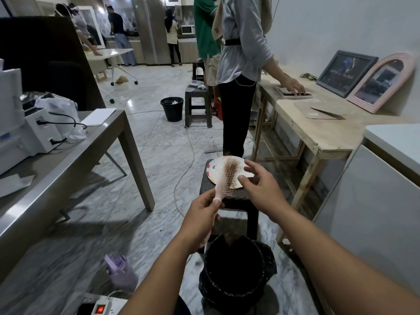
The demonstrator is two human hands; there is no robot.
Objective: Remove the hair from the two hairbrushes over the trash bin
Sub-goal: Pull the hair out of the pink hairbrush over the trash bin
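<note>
1. Pale pink plastic is what the left hand [203,214] grips: its fingers and thumb curl round the handle of a pale pink paddle hairbrush [228,176], held up with the bristles facing the camera.
2. A brown mat of hair [230,169] is tangled among the bristles along the middle of the brush head.
3. The right hand [259,187] is spread loosely beside the brush head, fingers relaxed and parted, holding nothing; the thumb tip lies at the brush's right edge, though whether it touches is unclear.
4. Behind the brush, a round white plate with coloured spots [214,169] lies on a dark brown plastic stool [236,201]; what is on the plate is hidden by the brush.
5. Below the hands stands a black trash bin lined with a black plastic bag [236,272]; its inside is too dark to make out.
6. Further off, a second black bucket [172,109] stands on the marble floor, with pale scraps inside it.
</note>
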